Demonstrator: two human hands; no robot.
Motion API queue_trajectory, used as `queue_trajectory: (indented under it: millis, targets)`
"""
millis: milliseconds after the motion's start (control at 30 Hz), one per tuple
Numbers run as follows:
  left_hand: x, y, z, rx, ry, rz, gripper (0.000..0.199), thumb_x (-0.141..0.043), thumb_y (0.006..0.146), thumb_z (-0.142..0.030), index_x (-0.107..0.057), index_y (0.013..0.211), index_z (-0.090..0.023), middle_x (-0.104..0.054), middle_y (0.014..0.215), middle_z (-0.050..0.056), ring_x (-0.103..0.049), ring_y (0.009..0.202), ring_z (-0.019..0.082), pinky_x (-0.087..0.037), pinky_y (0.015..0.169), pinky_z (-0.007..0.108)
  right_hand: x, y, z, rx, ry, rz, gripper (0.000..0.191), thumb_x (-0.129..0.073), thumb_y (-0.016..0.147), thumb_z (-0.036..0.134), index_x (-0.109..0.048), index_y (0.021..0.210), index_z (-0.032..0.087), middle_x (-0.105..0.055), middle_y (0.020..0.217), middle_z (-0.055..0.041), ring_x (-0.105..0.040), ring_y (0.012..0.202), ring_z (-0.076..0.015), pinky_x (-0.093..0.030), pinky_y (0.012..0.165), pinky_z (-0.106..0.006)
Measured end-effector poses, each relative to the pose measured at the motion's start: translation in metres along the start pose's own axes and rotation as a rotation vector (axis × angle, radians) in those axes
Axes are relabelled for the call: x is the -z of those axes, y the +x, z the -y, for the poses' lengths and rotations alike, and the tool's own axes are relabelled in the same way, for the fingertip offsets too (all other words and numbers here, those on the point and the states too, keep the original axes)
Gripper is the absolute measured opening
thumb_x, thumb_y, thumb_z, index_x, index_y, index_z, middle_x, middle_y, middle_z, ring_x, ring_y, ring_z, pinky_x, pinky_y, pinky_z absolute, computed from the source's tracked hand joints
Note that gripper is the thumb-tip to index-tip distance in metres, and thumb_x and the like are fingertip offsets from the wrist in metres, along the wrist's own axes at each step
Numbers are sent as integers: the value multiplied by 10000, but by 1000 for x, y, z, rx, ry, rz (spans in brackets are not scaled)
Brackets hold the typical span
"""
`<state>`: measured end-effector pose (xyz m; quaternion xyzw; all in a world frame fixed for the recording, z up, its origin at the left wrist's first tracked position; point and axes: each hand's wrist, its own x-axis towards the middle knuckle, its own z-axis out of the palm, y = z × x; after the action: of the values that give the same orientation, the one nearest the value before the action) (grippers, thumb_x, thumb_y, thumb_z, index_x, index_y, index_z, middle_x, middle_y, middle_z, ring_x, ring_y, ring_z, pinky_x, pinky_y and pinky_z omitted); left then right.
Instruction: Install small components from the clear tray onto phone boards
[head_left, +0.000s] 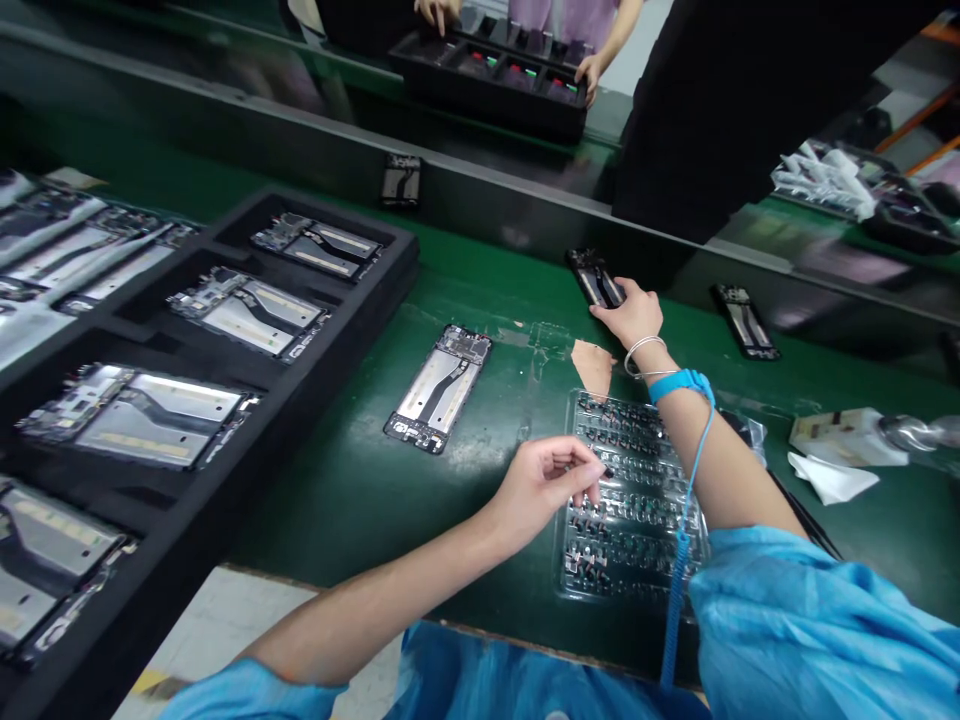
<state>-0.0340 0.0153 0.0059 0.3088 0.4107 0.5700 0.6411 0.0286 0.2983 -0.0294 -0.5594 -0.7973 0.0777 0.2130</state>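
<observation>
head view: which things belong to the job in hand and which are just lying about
Seemingly in the job:
tiny dark part in the left hand
slim black-framed phone assembly in the right hand
clear plastic tray of small parts
black foam tray of phone assemblies

Seemingly just lying about:
torn tan paper
folded white paper or cloth
cloudy white bottle

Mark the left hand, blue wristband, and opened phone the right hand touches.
Left hand [541, 486], head view: thumb's base.
Blue wristband [679, 384], head view: its middle.
Opened phone [597, 284], head view: its silvery middle.
</observation>
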Motion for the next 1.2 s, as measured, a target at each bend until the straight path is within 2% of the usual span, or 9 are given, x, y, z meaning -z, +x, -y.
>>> queue_trajectory:
  millis: [233,333,433,500,633,733,867,1067,1200]
  targets:
    - [1,1,2,-85,80,-2,161,-596,803,-258,-608,707,-129,-571,593,-1,-487,544,81,-392,550,208,12,14,-7,-109,261,-45,549,-662,621,309,-580,1139,145,-654,899,-87,-586,863,-263,-471,775,-443]
    - [3,2,1,-145,112,-47,134,-598,801,-230,-628,713,-134,-593,710,25,-529,652,98,-399,568,200,33,-6,-7,-106,383,-20,482,-618,687,336,-573,1121,133,-664,849,-77,-623,781,-224,-503,721,-398]
    - [5,4,-1,-228,56,-157,113,-607,792,-221,-648,724,-141,-587,1017,76,-555,934,160,-448,664,209,66,-66,-1,-16,468,37,479,-672,663,345,-583,1105,184,-680,897,-58,-638,839,-218,-514,750,-375]
    - [6,5,-2,-238,-49,-234,114,-606,793,-232,-644,725,-148,-550,1148,75,-535,1038,187,-475,761,245,89,-122,6,177,497,89,489,-698,660,316,-573,1119,205,-655,1054,-78,-606,971,-246,-481,849,-432]
    - [6,4,0,-134,-173,-333,114,-651,763,-258,-614,730,-155,-611,815,10,-561,752,110,-472,698,214,120,-224,14,420,303,140,520,-691,712,283,-534,1207,243,-554,1267,-99,-503,1116,-283,-438,906,-502]
    - [6,2,5,-46,-118,-328,167,-657,765,-292,-591,718,-146,-567,666,-25,-471,586,62,-391,562,153,135,-264,-7,375,291,65,430,-626,786,217,-538,1206,230,-592,1224,-97,-530,1097,-263,-453,897,-467]
    - [3,-2,8,-2,-49,-260,196,-654,773,-309,-578,701,-143,-546,648,-32,-447,579,56,-362,558,144,152,-280,-67,65,195,-250,130,-610,799,195,-657,917,221,-678,889,-58,-612,836,-222,-492,742,-390]
    - [1,-4,11,79,-26,-216,222,-665,756,-340,-564,702,-150,-504,610,-42,-424,535,61,-341,517,154,143,-284,-116,128,53,-68,111,-644,777,278,-688,870,238,-682,904,-50,-602,857,-219,-477,806,-401]
    - [2,-4,13,90,-6,-212,218,-669,752,-331,-563,705,-147,-503,630,-37,-430,557,66,-340,534,154,145,-272,-129,90,39,-170,113,-610,803,303,-687,816,222,-679,798,-38,-616,734,-188,-502,695,-337]
